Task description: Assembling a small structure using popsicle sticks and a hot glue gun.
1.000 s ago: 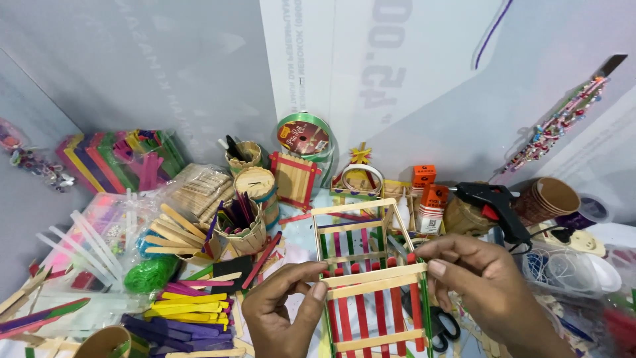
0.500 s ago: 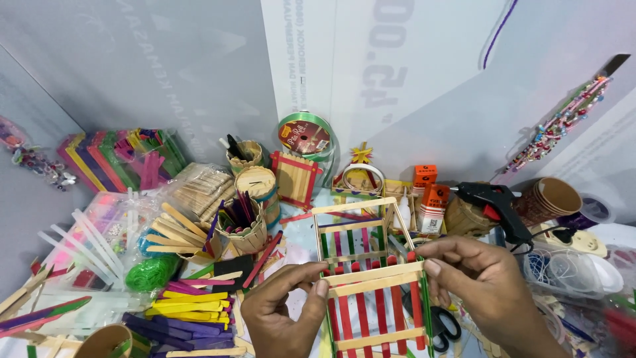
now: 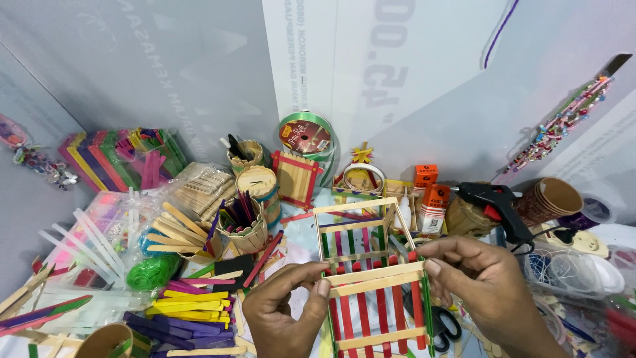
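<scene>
A crowded table [image 3: 301, 242] carries craft supplies: stacks of coloured craft sticks [image 3: 179, 308] at the near left, a bundle of plain wooden sticks [image 3: 199, 189] behind them, a roll of green ribbon [image 3: 306, 136] standing toward the back wall, a black glue gun [image 3: 493, 202] and a stack of paper cups [image 3: 550, 199] at the right. Front and centre sits the stick frame [image 3: 374, 292], a panel of red and green upright sticks crossed by plain rails, with a second open frame hinged up behind it. Across its upper edge lies a plain wooden stick [image 3: 374, 278], pinched at each end: the left hand [image 3: 285, 315] closes thumb and forefinger on the left end, the right hand [image 3: 483, 285] grips the right end just above a pair of scissors [image 3: 440, 325]. The step in hand looks like seating this rail squarely on the red uprights. The next move probably calls for even downward pressure at both ends, keeping the rail parallel to the one beneath it.
</scene>
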